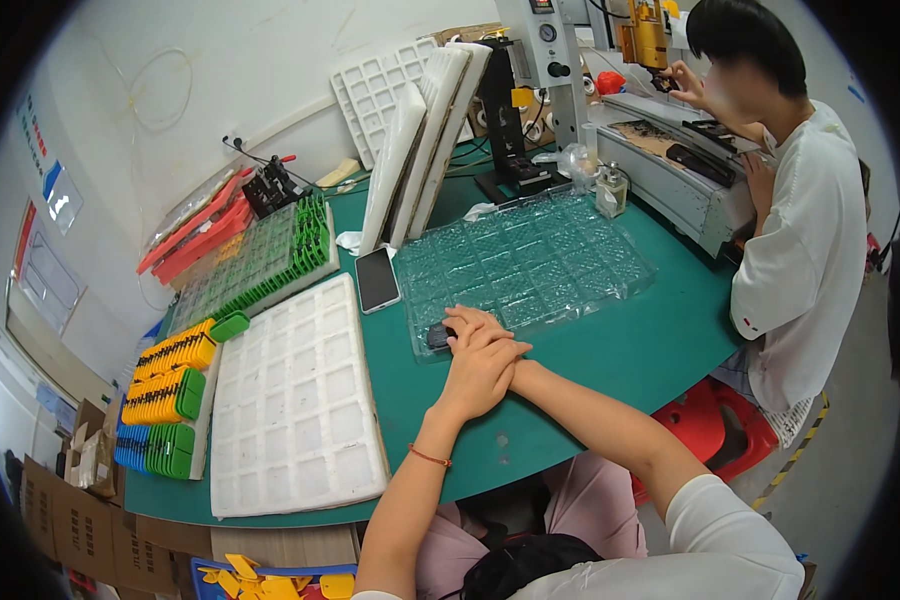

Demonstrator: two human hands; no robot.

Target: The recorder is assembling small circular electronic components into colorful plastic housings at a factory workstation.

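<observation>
My two hands meet at the near edge of a clear plastic blister tray [560, 250] on the green table [620, 350]. My right hand [473, 326] reaches in from the right, its fingertips on a small dark part [437, 336] at the tray's near left corner. My left hand [478, 378], with a red string bracelet at the wrist, lies across the back of my right hand. Its palm side is hidden.
A white foam tray [295, 400] lies left of my hands, with a phone [377, 279] above it. Further left lie racks of green, yellow and blue clips [170, 390]. White trays [420, 140] lean at the back. A seated person [800, 230] works at a machine [670, 170] on the right.
</observation>
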